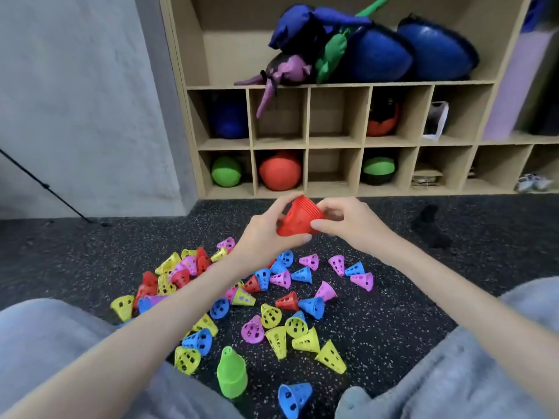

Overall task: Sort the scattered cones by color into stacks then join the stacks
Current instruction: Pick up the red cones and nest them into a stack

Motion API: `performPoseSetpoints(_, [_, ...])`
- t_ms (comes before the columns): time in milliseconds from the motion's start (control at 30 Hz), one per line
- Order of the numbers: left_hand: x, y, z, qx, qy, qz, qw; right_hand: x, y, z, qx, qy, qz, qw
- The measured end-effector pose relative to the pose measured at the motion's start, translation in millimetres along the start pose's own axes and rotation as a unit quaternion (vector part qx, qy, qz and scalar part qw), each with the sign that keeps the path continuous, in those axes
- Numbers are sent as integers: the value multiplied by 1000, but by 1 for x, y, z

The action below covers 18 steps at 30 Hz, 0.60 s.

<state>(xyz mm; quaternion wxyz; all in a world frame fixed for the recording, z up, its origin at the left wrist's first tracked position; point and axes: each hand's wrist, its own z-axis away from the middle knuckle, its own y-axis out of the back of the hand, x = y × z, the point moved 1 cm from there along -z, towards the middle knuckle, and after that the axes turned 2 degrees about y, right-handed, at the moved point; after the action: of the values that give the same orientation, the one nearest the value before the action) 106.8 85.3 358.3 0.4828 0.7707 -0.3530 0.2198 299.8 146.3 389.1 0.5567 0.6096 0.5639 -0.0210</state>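
A stack of red cones (298,219) is held up in the air above the floor, lying tilted with its narrow end to the upper right. My left hand (266,234) grips its wide end from the left and below. My right hand (348,222) pinches the narrow end from the right. Below them, several loose yellow, blue, pink and red cones (272,300) lie scattered on the dark speckled floor. A green stack (231,371) stands upright near my knees, and one blue cone (293,399) lies in front of it.
A wooden cubby shelf (335,143) with balls and soft toys stands behind the pile. My grey-clad knees (453,373) frame the floor on both sides. A black tripod leg (45,186) slants down at the left wall. A dark object (429,220) lies at the right.
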Motion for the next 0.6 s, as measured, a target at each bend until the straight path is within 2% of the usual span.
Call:
performPoseSetpoints(167, [-15,-10,27,23,48,-5,999,-4,-22,7,-30,-17,31,999])
performPoseSetpoints(400, [-32,-20,69,108,97,46,988,-12,-61,15,-23,-4,46,999])
performPoseSetpoints(600, [-55,-51,111,81,131,40,987,36,-105,54,-48,-47,1,998])
